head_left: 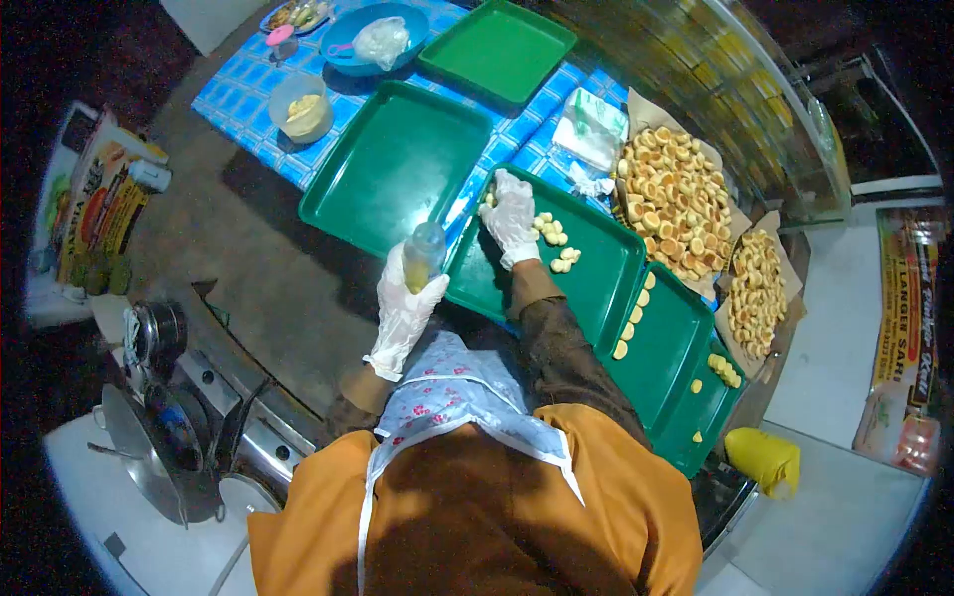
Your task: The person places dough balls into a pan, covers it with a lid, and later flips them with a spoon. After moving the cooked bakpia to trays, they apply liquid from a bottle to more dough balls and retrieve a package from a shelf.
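Note:
My left hand (405, 310), in a clear glove, is closed around a see-through plastic bottle (427, 243) with something yellowish low inside. The bottle is upright near the front edge of a bare green tray (397, 164). My right hand (512, 221), also gloved, reaches into the far left corner of a second green tray (586, 283). Its fingers are curled down onto small pale dough pieces (488, 201), and the fingertips are partly hidden. To the right of that hand, more dough pieces (550, 230) lie in small clusters on the tray.
A third green tray (666, 348) holds a row of flat dough rounds. Browned cookies (676, 194) are heaped on paper at the right, by a glass case (775, 89). Farther back are a blue basin (348, 60), a tub (301, 114) and another green tray (497, 50).

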Motion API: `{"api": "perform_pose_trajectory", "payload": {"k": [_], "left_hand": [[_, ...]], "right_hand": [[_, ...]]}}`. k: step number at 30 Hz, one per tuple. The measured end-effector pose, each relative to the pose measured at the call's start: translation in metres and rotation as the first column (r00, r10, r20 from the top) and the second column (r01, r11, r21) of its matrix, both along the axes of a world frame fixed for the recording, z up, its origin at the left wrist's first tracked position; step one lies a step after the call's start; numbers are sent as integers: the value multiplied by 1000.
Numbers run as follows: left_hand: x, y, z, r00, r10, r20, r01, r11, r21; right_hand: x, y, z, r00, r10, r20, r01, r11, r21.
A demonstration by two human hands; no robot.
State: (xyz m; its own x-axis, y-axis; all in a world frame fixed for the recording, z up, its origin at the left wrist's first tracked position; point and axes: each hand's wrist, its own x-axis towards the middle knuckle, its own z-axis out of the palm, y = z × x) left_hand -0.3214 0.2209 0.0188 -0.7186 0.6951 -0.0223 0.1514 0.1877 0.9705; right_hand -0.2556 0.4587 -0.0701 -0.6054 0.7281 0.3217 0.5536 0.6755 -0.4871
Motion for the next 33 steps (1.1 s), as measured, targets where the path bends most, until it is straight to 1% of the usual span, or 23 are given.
{"api": "perform_pose_trajectory", "payload": {"k": [2, 4, 6, 9, 10, 12, 13, 16, 18, 19, 20, 22, 25, 27, 28, 30, 31, 32, 33], "left_hand": [[-4, -4, 0, 1000, 16, 6, -16, 1000, 5], [-9, -8, 0, 1000, 15, -1, -15, 1000, -7], [-12, -9, -2, 999, 37, -6, -37, 999, -36], [-14, -8, 0, 999, 40, -31, -41, 998, -47], [-14, -7, 0, 999, 36, -41, -38, 998, -45], [-13, -5, -1, 1000, 20, 9, -19, 999, -33], [-13, -5, -1, 999, 12, 34, -11, 1000, -27], [-10, -3, -1, 1000, 13, 17, -12, 1000, -16], [-10, -2, 2, 1000, 4, 29, -3, 1000, -28], [-10, -2, 3, 999, -1, 36, 2, 999, -36], [-10, -1, 0, 1000, -1, 19, 2, 999, -41], [-10, 2, -3, 1000, -10, -15, 9, 999, -52], [-10, 6, 3, 999, -53, 8, 54, 997, -47], [-7, 12, 1, 997, -82, -7, 82, 997, -15], [-6, 15, 0, 996, -94, -14, 94, 996, 2], [-3, 23, 4, 986, -163, -23, 163, 987, -10], [-1, 27, 5, 979, -204, -27, 204, 979, -17], [3, 32, 5, 972, -231, -52, 230, 973, -19], [9, 38, 4, 962, -260, -78, 259, 966, -19]], "right_hand": [[-2, 3, 8, 953, -56, 297, 74, 996, -50], [4, 7, 21, 921, -5, 391, 42, 996, -85], [6, 9, 25, 935, 23, 353, -41, 998, 44], [11, 22, 9, 965, 209, 160, -231, 964, 133], [12, 25, 10, 955, 242, 172, -252, 967, 35], [13, 29, 11, 931, 312, 187, -284, 945, -161], [14, 29, 10, 946, 291, 143, -265, 948, -173], [18, 20, 8, 976, 218, 8, -211, 953, -216], [20, 6, 21, 936, 218, 277, -167, 966, -197], [22, 2, 18, 913, 251, 322, -236, 968, -84], [22, -2, 11, 924, 279, 263, -292, 956, 10], [26, -9, 7, 920, 308, 244, -291, 951, -106], [41, -14, 18, 909, 330, 253, -231, 907, -352], [67, -15, 26, 984, 141, 112, -61, 848, -527], [82, -14, 32, 998, 33, 57, 8, 790, -612], [111, -18, 62, 983, -182, 2, 134, 715, -686], [126, -18, 78, 982, -157, 103, 188, 792, -582], [140, -16, 81, 969, -149, 197, 233, 811, -537], [150, -16, 81, 941, -132, 311, 238, 912, -333]]}}
